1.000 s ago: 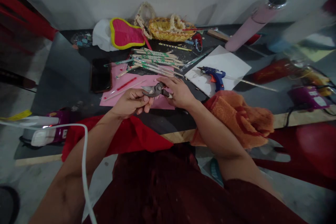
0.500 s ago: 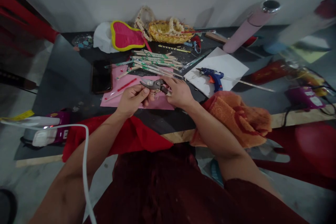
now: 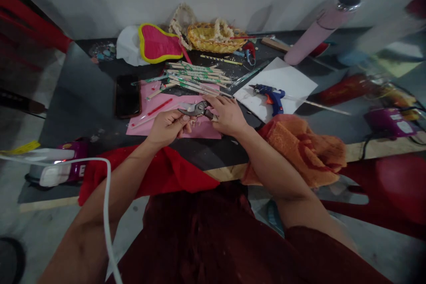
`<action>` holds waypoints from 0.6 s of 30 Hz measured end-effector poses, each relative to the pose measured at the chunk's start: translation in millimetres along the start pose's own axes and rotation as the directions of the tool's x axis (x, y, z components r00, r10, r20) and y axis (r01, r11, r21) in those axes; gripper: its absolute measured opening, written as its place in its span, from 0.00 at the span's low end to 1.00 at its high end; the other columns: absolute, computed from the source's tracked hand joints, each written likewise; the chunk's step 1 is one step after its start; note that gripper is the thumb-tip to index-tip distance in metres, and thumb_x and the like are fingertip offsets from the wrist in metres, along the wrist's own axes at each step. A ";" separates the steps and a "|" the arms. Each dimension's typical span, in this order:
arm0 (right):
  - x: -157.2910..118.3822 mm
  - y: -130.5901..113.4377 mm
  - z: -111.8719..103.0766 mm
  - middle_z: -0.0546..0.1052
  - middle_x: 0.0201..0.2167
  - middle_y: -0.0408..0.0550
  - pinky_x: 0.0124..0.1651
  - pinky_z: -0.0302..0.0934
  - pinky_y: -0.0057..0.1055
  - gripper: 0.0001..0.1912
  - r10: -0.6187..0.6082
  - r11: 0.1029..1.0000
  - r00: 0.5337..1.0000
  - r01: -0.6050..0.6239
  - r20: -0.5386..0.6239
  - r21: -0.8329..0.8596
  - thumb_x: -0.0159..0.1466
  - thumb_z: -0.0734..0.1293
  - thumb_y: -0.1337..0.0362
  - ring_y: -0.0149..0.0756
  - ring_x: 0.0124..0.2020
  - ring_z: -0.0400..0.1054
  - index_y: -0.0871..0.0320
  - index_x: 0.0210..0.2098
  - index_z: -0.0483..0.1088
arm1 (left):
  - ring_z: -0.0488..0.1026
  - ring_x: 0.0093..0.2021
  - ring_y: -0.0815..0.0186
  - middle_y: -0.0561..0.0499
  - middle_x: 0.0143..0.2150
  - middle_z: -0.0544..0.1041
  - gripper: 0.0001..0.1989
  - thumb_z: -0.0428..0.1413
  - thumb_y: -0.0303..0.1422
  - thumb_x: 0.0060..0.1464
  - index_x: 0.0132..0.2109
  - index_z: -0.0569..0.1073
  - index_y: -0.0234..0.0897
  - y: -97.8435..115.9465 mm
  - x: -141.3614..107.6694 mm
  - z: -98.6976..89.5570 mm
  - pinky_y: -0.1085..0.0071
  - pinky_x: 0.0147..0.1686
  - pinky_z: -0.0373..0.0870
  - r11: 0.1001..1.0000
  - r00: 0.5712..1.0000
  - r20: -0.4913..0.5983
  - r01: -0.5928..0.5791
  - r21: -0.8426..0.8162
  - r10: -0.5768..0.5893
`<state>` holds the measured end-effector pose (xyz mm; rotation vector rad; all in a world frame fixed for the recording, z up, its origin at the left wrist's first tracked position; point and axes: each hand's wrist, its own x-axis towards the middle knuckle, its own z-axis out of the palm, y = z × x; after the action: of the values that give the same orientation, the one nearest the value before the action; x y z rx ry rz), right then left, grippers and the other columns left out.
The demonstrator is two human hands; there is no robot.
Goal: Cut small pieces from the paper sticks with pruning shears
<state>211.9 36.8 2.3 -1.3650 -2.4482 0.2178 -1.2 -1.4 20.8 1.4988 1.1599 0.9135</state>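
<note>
My right hand (image 3: 228, 116) is wrapped round the handles of the pruning shears (image 3: 199, 108), whose blades point left. At the blades, my left hand (image 3: 168, 127) is closed in a pinch; what it grips is too small to make out. Both hands are above a pink sheet (image 3: 145, 129) strewn with small pale bits. A red stick (image 3: 159, 107) lies on that sheet, left of the shears. Just beyond the hands is a pile of pale sticks with green wrapping (image 3: 196, 75).
A blue glue gun (image 3: 273, 96) rests on white paper (image 3: 296, 75). Behind are a wicker basket (image 3: 213, 46), a pink-and-yellow shape (image 3: 160, 44) and a pink bottle (image 3: 311, 35). A phone (image 3: 128, 96) lies left, an orange cloth (image 3: 299, 148) right.
The shears' blades look slightly further apart than before. Both hands have stayed in nearly the same place, and the whole view has shifted a little.
</note>
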 end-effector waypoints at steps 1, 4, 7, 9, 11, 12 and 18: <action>0.2 -1.0 0.1 0.69 0.57 0.51 0.52 0.55 0.42 0.35 0.000 1.000 1.000 0.000 0.003 0.000 0.54 0.63 0.67 0.48 0.54 0.63 0.54 0.62 0.58 | 0.63 0.13 0.77 0.50 0.22 0.75 0.15 0.54 0.39 0.56 0.31 0.75 0.31 -0.4 -0.1 -0.2 0.80 0.14 0.59 1.000 1.000 0.000 -0.003 -0.018 0.003; 0.5 -4.9 -0.2 0.70 0.55 0.51 0.51 0.57 0.40 0.31 0.017 1.000 1.000 -0.017 -0.001 -0.004 0.57 0.61 0.67 0.46 0.52 0.66 0.54 0.61 0.59 | 0.62 0.13 0.77 0.51 0.21 0.75 0.15 0.54 0.40 0.56 0.32 0.75 0.31 -0.6 -1.0 -0.7 0.80 0.13 0.57 0.999 1.000 -0.019 -0.013 -0.047 0.012; 0.3 -7.3 -2.5 0.72 0.53 0.51 0.50 0.58 0.39 0.28 0.016 1.000 1.000 -0.016 0.004 -0.005 0.58 0.60 0.67 0.45 0.50 0.67 0.54 0.59 0.61 | 0.63 0.13 0.77 0.51 0.21 0.75 0.14 0.53 0.39 0.57 0.31 0.74 0.31 0.5 -2.2 -1.6 0.80 0.13 0.57 0.999 0.999 -0.029 -0.034 -0.023 0.034; 0.2 -6.8 -5.1 0.74 0.51 0.50 0.49 0.59 0.38 0.28 -0.004 1.000 1.000 0.003 0.024 0.002 0.57 0.61 0.67 0.45 0.49 0.68 0.54 0.59 0.61 | 0.64 0.14 0.77 0.52 0.21 0.75 0.14 0.52 0.37 0.57 0.30 0.74 0.32 1.1 -3.0 -2.1 0.80 0.14 0.59 0.996 0.997 -0.033 -0.072 0.046 0.074; 0.2 -5.0 -7.6 0.74 0.50 0.50 0.48 0.60 0.37 0.29 -0.023 1.000 0.999 0.022 0.043 0.015 0.57 0.61 0.67 0.44 0.47 0.69 0.54 0.59 0.61 | 0.65 0.15 0.77 0.53 0.22 0.75 0.13 0.52 0.35 0.57 0.28 0.73 0.33 1.2 -3.8 -2.3 0.80 0.16 0.61 0.983 0.991 -0.041 -0.118 0.138 0.124; 0.3 -3.9 -8.5 0.75 0.49 0.49 0.47 0.60 0.37 0.30 -0.030 0.999 0.998 0.029 0.053 0.023 0.56 0.61 0.68 0.44 0.46 0.69 0.54 0.59 0.61 | 0.65 0.15 0.77 0.53 0.22 0.75 0.13 0.52 0.34 0.57 0.28 0.73 0.33 1.1 -4.1 -2.2 0.80 0.17 0.61 0.976 0.988 -0.046 -0.137 0.172 0.147; 0.4 -0.2 -4.7 0.70 0.55 0.50 0.51 0.57 0.40 0.33 -0.037 0.996 0.999 0.035 0.028 0.080 0.54 0.62 0.68 0.45 0.52 0.65 0.54 0.61 0.59 | 0.66 0.16 0.76 0.51 0.22 0.75 0.16 0.52 0.37 0.58 0.26 0.73 0.33 0.9 -2.8 1.3 0.79 0.17 0.62 0.982 0.987 -0.068 -0.135 0.135 0.145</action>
<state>213.2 36.9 6.9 -1.2916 -2.4579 0.3255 -0.6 -4.5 21.4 1.6801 1.2009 1.0149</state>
